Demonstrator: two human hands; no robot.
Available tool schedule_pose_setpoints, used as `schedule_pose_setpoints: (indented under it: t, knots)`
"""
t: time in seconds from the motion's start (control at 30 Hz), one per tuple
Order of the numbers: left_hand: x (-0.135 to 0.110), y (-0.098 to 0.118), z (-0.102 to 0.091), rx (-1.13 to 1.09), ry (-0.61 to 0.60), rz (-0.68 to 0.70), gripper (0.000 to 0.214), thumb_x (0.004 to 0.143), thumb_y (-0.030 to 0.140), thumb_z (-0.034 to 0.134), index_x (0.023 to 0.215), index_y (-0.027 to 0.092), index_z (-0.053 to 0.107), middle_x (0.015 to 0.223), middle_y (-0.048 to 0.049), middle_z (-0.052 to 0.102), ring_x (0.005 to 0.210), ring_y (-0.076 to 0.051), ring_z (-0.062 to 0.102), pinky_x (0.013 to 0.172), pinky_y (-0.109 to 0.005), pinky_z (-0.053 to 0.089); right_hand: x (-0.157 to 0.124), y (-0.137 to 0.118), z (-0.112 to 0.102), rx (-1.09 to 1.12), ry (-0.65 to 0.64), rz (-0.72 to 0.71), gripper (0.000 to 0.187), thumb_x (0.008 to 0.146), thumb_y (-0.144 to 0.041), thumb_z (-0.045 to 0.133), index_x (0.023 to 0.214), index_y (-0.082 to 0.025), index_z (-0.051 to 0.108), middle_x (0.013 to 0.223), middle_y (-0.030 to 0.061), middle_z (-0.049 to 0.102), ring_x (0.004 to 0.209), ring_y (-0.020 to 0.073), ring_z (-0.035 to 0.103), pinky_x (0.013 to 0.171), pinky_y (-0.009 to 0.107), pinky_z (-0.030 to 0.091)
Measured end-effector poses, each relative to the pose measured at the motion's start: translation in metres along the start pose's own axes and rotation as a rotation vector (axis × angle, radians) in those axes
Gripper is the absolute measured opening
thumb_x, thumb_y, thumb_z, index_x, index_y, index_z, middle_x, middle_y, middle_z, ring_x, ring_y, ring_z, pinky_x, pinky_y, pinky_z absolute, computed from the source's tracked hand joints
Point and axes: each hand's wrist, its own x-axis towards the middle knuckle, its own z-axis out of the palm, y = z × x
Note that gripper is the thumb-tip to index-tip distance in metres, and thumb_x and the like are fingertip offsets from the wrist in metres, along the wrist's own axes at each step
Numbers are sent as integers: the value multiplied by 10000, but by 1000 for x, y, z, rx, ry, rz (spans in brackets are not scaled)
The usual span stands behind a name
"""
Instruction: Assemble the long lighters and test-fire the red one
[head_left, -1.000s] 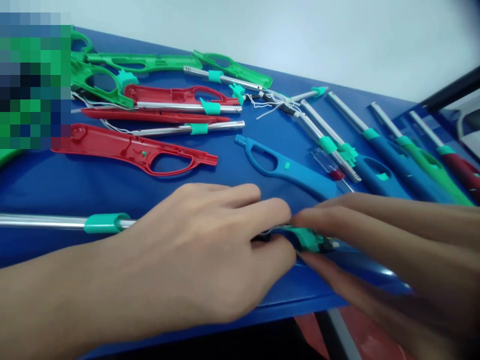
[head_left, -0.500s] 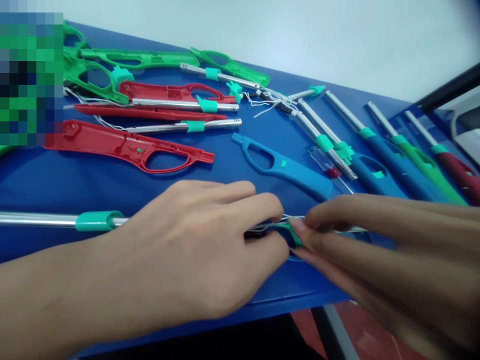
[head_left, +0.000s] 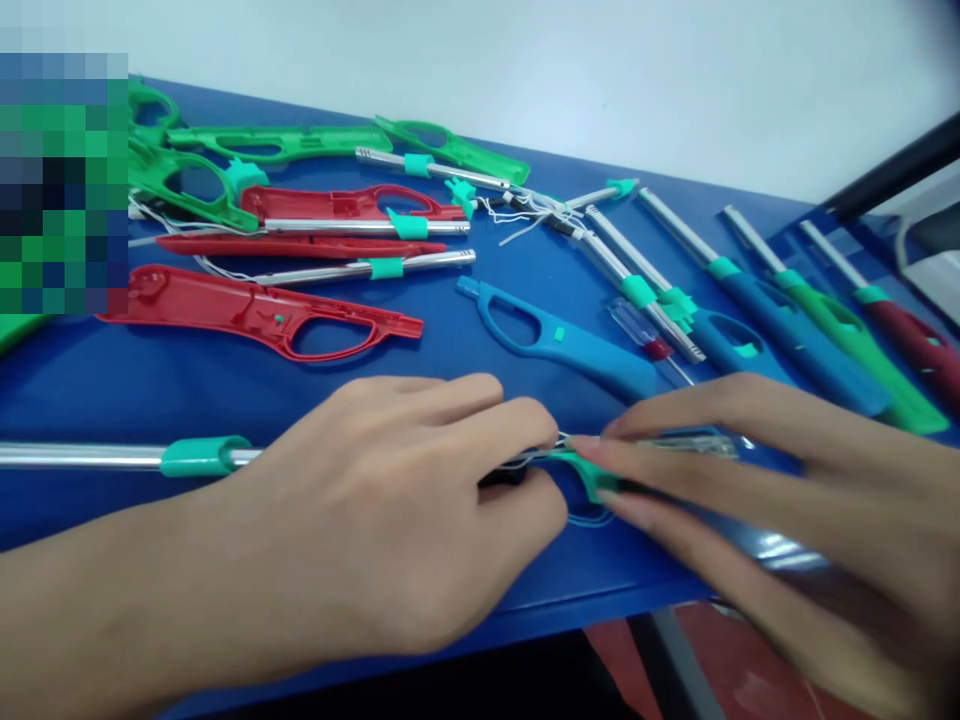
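My left hand [head_left: 405, 510] is closed around the middle of a half-built stick lighter, hiding most of it. Out to the left runs the lighter's metal tube [head_left: 82, 456] with a teal collar [head_left: 196, 457]. Just beyond my left fingertips are thin white wires and a teal trigger [head_left: 596, 480], above the blue rim [head_left: 589, 520] of the handle's finger hole. My right hand [head_left: 757, 460] has the trigger between its thumb and fingers. Under the right fingers lies a clear part [head_left: 701, 445], partly covered.
A blue half-shell [head_left: 577, 350] lies ahead, a screwdriver [head_left: 637, 330] beside it. Red half-shells [head_left: 217, 310], green half-shells [head_left: 285, 140] and wired metal tubes [head_left: 622, 265] spread across the blue table [head_left: 375, 400]. Several built lighters [head_left: 795, 320] line the right. The table's front edge is close.
My right fingers have spread slightly and shifted around the trigger, showing more of it and the clear part. My left hand keeps its hold. The whole view has tilted up a little.
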Motion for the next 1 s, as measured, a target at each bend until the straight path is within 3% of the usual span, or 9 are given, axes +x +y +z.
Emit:
schedule_pose_setpoints:
  t: [0.13, 0.23, 0.43, 0.57, 0.7, 0.87, 1.0]
  knots:
    - [0, 1, 0, 8, -3, 12, 448, 1133, 125, 506, 962, 261, 897, 954, 7, 841, 703, -241, 657, 553, -434, 448, -12, 11, 3, -9, 51, 100, 412, 1145, -381, 693, 1555, -376, 732, 1444, 0, 833, 1163, 280, 869, 944, 409, 755]
    - [3, 2, -3, -19, -11, 27, 497, 1139, 105, 449, 949, 256, 883, 901, -1, 826, 666, -238, 641, 540, -423, 449, -24, 19, 9, 9, 63, 41, 353, 1146, -385, 724, 1494, -353, 771, 1413, 17, 832, 1193, 274, 848, 989, 415, 735]
    - [3, 2, -4, 70, -38, 81, 455, 1202, 134, 382, 1386, 265, 776, 1106, -6, 877, 795, -246, 753, 607, -408, 546, -32, 21, 20, 48, 137, -26, 343, 1131, -220, 744, 1461, -300, 796, 1340, 42, 838, 1212, 240, 822, 984, 374, 711]
    - [2, 4, -2, 102, -72, 91, 431, 1201, 163, 414, 1335, 281, 806, 1093, -42, 838, 812, -260, 726, 625, -406, 564, -29, 22, 21, 44, 144, -91, 315, 1130, -152, 720, 1398, -273, 833, 1280, 44, 829, 1138, 191, 822, 977, 314, 693]
    - [2, 7, 0, 83, -84, 111, 462, 1192, 134, 387, 1371, 246, 798, 1106, -58, 796, 827, -250, 680, 649, -410, 544, -26, 24, 23, 67, 167, -103, 291, 1127, -145, 714, 1351, -270, 850, 1200, 45, 818, 1077, 201, 817, 919, 335, 686]
    - [2, 7, -2, 90, -128, 98, 470, 1193, 133, 414, 1443, 264, 789, 1140, -55, 804, 836, -249, 685, 629, -403, 526, -27, 27, 25, 77, 122, -121, 569, 1108, -19, 605, 1505, -375, 801, 1206, 25, 733, 1045, 192, 753, 850, 355, 621]
    - [1, 9, -6, 86, -139, 81, 444, 1201, 150, 431, 1406, 269, 806, 1154, -57, 815, 827, -245, 683, 611, -393, 516, -31, 30, 26, 78, 66, -121, 756, 1102, -7, 566, 1693, -470, 652, 1195, 26, 706, 1006, 201, 719, 804, 359, 589]
